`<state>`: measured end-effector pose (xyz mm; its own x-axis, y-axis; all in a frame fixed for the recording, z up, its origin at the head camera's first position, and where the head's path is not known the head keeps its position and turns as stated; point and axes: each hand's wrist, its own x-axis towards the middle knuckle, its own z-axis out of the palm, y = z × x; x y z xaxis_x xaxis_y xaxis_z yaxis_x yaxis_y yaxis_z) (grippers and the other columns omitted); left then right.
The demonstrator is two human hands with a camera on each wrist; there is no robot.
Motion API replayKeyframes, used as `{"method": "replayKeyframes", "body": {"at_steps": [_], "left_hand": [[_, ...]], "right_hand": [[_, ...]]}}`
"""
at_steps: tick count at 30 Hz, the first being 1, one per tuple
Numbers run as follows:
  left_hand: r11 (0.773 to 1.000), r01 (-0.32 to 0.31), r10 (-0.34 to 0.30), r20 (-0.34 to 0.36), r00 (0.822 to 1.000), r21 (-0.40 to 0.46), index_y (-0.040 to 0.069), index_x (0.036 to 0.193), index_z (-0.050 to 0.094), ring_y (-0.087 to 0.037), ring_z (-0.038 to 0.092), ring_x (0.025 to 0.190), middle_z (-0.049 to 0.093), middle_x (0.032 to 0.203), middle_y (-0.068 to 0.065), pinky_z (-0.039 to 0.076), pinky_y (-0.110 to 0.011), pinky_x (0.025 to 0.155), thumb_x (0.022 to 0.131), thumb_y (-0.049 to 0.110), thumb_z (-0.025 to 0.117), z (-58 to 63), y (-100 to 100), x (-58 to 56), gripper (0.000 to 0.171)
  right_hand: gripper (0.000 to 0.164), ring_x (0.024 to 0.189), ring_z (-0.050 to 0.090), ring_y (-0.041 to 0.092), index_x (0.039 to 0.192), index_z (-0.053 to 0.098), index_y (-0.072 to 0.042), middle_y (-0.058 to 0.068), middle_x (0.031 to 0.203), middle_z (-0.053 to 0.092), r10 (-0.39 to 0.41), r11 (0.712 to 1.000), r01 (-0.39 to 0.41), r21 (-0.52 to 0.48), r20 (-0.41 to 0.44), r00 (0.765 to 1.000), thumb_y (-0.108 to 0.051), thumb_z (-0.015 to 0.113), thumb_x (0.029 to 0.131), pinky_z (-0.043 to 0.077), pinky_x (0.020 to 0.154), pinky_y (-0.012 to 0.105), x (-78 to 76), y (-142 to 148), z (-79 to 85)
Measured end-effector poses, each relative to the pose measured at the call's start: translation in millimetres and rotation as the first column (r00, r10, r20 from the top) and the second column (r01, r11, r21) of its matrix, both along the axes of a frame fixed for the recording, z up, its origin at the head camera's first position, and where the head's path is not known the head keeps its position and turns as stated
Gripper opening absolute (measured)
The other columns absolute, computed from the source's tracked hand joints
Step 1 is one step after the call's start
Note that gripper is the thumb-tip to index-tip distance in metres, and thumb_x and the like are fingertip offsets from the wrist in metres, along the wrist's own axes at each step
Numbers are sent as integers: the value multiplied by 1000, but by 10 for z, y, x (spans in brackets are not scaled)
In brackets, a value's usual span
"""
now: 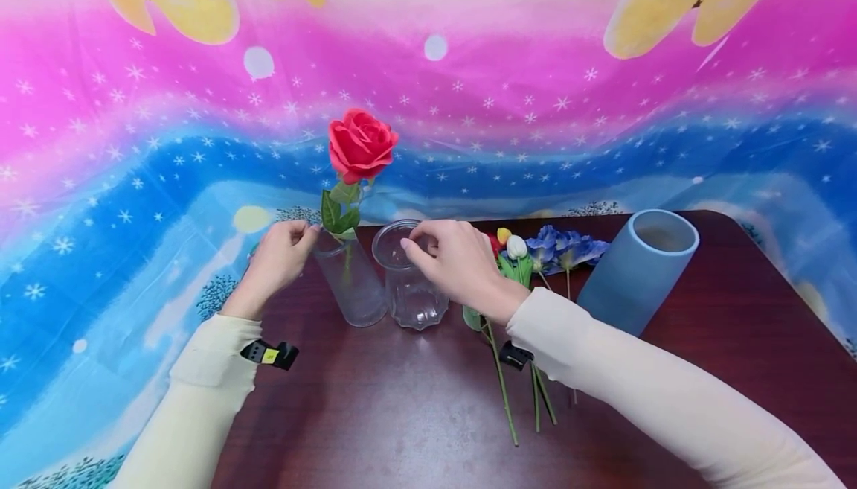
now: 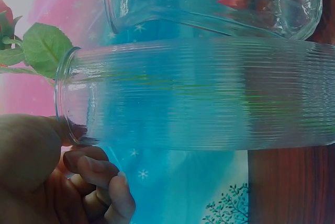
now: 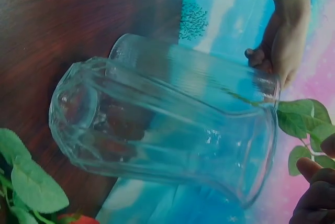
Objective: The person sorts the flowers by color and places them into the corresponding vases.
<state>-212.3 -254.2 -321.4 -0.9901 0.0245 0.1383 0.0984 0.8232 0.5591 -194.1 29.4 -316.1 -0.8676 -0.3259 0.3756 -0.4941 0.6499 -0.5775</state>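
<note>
A red rose [image 1: 362, 145] with green leaves stands in a ribbed clear glass vase [image 1: 351, 284]. Its stem shows through the ribbed wall in the left wrist view. At that vase's rim, my left hand [image 1: 280, 254] pinches the glass between thumb and fingers. A second clear glass vase [image 1: 416, 299], with a flared mouth and fluted sides, stands just to the right. My right hand [image 1: 462, 262] hovers in front of its mouth, fingers loosely bent and nothing visible in them. In the right wrist view, right-hand fingers [image 3: 316, 182] appear beyond the flared rim, near rose leaves [image 3: 306, 122].
Right of the glass vases lie a white tulip [image 1: 517, 246], other small flowers and blue flowers [image 1: 565, 248], their stems pointing toward me. A blue cylindrical vase [image 1: 636, 273] stands farther right on the dark wooden table [image 1: 402, 414]. A patterned cloth [image 1: 482, 139] hangs behind.
</note>
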Motion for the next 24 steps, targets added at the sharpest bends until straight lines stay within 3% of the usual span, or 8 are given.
{"method": "replayKeyframes", "body": {"at_steps": [10,24], "left_hand": [[1000,-2,2,14,1000,0,12,69,40,-21,40,56,38,61,-1,35,-32,53,108,34,43,1,-7,11,45],[1000,6,-6,6,1000,-4,12,69,40,-21,40,56,38,60,0,35,-32,53,108,37,43,-6,-7,6,46]], "right_hand": [[21,46,33,13,103,77,-19,-4,50,36,-8,1000,9,-21,1,1000,-36,64,99,21,44,26,-3,205,-8],[22,44,36,15,102,75,-18,-4,49,38,-46,999,45,11,35,998,-36,64,99,19,44,27,19,508,-127]]}}
